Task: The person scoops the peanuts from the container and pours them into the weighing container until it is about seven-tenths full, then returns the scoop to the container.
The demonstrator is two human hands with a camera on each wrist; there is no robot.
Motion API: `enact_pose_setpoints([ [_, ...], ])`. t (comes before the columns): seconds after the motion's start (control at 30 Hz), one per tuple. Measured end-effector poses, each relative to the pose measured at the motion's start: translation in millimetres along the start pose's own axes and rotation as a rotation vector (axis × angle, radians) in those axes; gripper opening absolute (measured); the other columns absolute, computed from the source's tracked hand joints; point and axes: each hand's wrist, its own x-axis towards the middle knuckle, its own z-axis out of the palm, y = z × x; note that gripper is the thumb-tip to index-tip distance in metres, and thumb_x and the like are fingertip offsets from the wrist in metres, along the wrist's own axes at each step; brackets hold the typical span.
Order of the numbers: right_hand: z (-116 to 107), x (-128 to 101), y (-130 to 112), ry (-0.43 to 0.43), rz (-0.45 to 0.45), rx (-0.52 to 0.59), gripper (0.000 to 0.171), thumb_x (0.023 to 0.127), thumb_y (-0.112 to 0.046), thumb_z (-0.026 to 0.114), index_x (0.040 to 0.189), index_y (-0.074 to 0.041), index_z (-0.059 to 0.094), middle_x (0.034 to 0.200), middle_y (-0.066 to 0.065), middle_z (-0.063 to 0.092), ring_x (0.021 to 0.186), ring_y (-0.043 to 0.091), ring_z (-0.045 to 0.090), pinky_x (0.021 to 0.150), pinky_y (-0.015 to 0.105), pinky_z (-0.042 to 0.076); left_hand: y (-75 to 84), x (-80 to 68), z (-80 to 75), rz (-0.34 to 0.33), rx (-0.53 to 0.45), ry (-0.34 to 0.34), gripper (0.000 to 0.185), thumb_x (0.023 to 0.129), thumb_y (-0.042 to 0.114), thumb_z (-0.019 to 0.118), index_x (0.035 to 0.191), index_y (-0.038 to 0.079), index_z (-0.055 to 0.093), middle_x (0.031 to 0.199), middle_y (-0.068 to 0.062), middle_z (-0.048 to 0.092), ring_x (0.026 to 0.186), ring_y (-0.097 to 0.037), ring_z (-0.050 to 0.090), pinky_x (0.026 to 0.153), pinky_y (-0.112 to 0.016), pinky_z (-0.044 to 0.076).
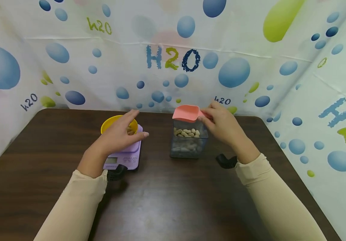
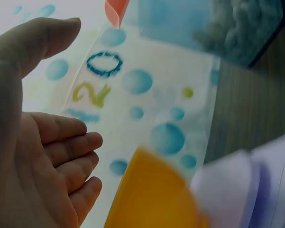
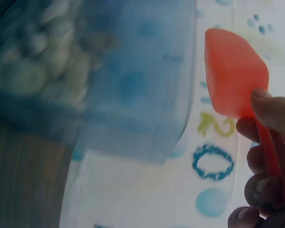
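Right now the right hand (image 1: 224, 125) pinches the handle of a pink scoop (image 1: 186, 113), fingers (image 3: 268, 111) curled round the thin stem, with the scoop's bowl held level just above the open top of a clear square container (image 1: 188, 140). That container stands near the middle of the tabletop (image 1: 167, 197), somewhat toward the back edge, and holds pale peanuts in their shells (image 1: 187, 133); how deep the pile goes is hard to read through the tinted walls. Whether the scoop carries anything cannot be told from any view.

The left hand (image 1: 120, 134) hovers with fingers (image 2: 71, 142) straight and relaxed, holding nothing, just over a yellow bowl (image 1: 115, 124) that sits on a lilac kitchen scale (image 1: 124, 155), to the left of the container and apart from it. A few peanut shapes seem to lie in the bowl, mostly hidden behind the hand.

What could go wrong, as I judge it: the scoop is shallow and open at the front, so a tilt on the way across the gap between container and bowl could let peanuts roll onto the tabletop. The bowl looks light and stands on a small platform; a nudge from the open left hand, or resting weight on it, could shift the bowl or spoil the reading. The container is tall for its base, so a hard dig against its wall could tip or slide it.

A bubble-printed curtain (image 1: 173, 60) closes off the back and sides.
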Motion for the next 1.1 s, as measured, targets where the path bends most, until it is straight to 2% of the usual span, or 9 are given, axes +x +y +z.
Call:
enact_pose_setpoints([
  [0.13,0.4,-9.5,14.6,-0.032,0.006,-0.014,0.026,0.095,-0.024,0.066,0.111,-0.004,0.071,0.089,0.007,0.049,0.077,0.022,0.043,0.065,0.035,0.036,14.1,14.6,18.1,0.035,0.002,-0.026,0.093,0.088,0.063,0.059,0.159,0.019,0.018,0.164,-0.007,0.020,0.150,-0.033,0.021,0.118,-0.059,0.021],
  [0.27,4.7,-12.0,19.1,-0.091,0.004,-0.052,0.027,0.096,-0.025,0.064,0.113,-0.005,0.070,0.089,0.007,0.048,0.076,0.021,0.043,0.065,0.034,0.038,28.3,25.7,34.0,0.066,-0.010,-0.039,0.093,0.088,0.065,0.058,0.158,0.017,0.019,0.165,-0.006,0.019,0.151,-0.031,0.019,0.119,-0.057,0.020],
  [0.43,11.0,-11.2,17.2,-0.147,-0.074,-0.088,0.032,0.095,-0.023,0.065,0.118,-0.002,0.070,0.086,0.007,0.050,0.076,0.020,0.044,0.064,0.031,0.040,42.8,38.3,51.9,0.088,-0.011,-0.061,0.092,0.089,0.068,0.053,0.159,0.019,0.018,0.166,-0.004,0.015,0.152,-0.027,0.016,0.120,-0.057,0.020],
  [0.57,15.1,-9.1,14.5,-0.185,-0.125,-0.135,0.030,0.095,-0.025,0.066,0.117,-0.004,0.071,0.086,0.006,0.053,0.077,0.021,0.044,0.066,0.032,0.039,49.1,45.7,61.8,0.107,-0.011,-0.069,0.090,0.090,0.066,0.052,0.159,0.020,0.017,0.166,-0.003,0.015,0.152,-0.026,0.015,0.119,-0.056,0.021],
  [0.73,20.8,-4.5,10.2,-0.244,-0.113,-0.153,0.028,0.095,-0.029,0.066,0.114,-0.010,0.073,0.090,0.003,0.058,0.081,0.021,0.044,0.067,0.033,0.037,50.9,47.6,65.1,0.126,-0.018,-0.069,0.085,0.093,0.062,0.052,0.158,0.017,0.021,0.165,-0.005,0.018,0.152,-0.026,0.017,0.120,-0.055,0.022],
  [0.93,26.7,-0.4,10.9,-0.301,-0.096,-0.165,0.027,0.098,-0.026,0.060,0.118,-0.014,0.073,0.093,0.001,0.058,0.081,0.021,0.040,0.065,0.033,0.032,50.6,46.9,66.5,0.135,-0.033,-0.070,0.083,0.094,0.061,0.051,0.158,0.018,0.022,0.165,-0.005,0.018,0.151,-0.026,0.019,0.120,-0.054,0.022],
  [1.1,30.2,1.9,10.5,-0.328,-0.072,-0.190,0.028,0.098,-0.025,0.056,0.119,-0.017,0.073,0.096,0.000,0.059,0.087,0.022,0.041,0.068,0.036,0.034,50.5,47.5,67.1,0.139,-0.036,-0.066,0.083,0.094,0.061,0.051,0.158,0.018,0.022,0.165,-0.004,0.018,0.152,-0.025,0.019,0.120,-0.053,0.022],
])
